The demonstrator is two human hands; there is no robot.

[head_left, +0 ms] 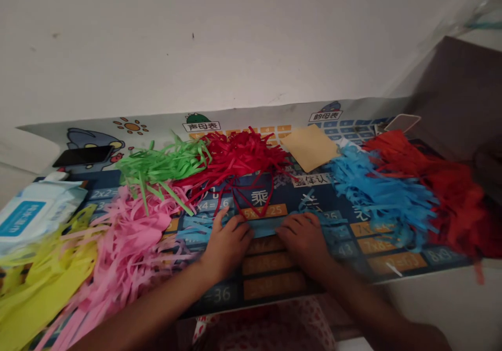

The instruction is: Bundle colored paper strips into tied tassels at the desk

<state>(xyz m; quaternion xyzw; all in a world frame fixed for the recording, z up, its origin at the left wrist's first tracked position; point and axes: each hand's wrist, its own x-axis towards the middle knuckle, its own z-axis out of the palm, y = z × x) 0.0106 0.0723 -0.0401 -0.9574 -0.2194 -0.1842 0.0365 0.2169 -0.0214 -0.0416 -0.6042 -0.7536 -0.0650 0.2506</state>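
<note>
Between my two hands a flat blue paper strip (pixel 264 227) lies on the printed mat, its fringed ends showing past both hands. My left hand (pixel 228 240) presses on its left part, fingers curled over the paper and thumb raised. On the right part my right hand (pixel 303 236) rests with its fingers bent and close together. Just beyond the strip, thin red strands reach down from a red paper pile (pixel 245 155). Left of my left hand are pink fringed paper (pixel 131 236) and green fringed paper (pixel 164 160).
Yellow paper (pixel 47 288) and a wipes pack (pixel 31 212) lie at the left, a dark phone (pixel 83 156) behind them. A tan square (pixel 311 148), blue fringe (pixel 386 196) and orange-red fringe (pixel 443 189) are at the right. A pale wall (pixel 235 42) rises behind.
</note>
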